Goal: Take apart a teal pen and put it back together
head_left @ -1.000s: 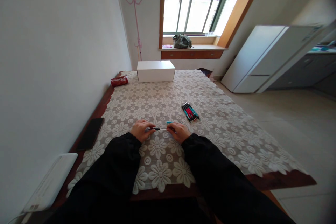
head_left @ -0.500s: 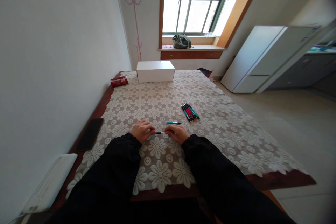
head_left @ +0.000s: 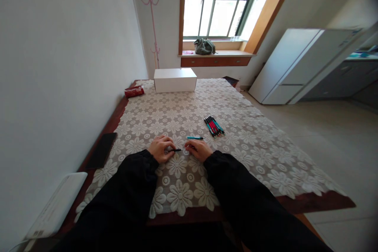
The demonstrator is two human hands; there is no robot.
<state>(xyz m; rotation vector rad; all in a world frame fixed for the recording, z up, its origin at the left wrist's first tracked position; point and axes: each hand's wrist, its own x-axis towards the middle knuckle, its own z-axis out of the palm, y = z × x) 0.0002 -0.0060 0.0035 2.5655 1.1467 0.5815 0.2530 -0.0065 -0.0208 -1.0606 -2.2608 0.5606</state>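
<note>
My left hand [head_left: 160, 149] and my right hand [head_left: 199, 149] rest on the lace tablecloth [head_left: 183, 173], close together. Between them they pinch a thin dark pen part [head_left: 177, 150], my left fingers on its black end and my right fingertips at its other end. A teal pen barrel [head_left: 195, 138] lies loose on the cloth just beyond my right hand. Farther right lies a bundle of several pens [head_left: 214, 125] in teal, red and black.
A white box [head_left: 175, 80] stands at the table's far end, with a red packet [head_left: 134, 91] to its left. A black phone [head_left: 102, 150] lies at the left edge. A white device [head_left: 56, 204] sits at the near left corner. The wall runs along the left.
My hands have drawn closer together, and the thin pen part between them shows shorter than before. The teal barrel now lies free beyond my right hand.
</note>
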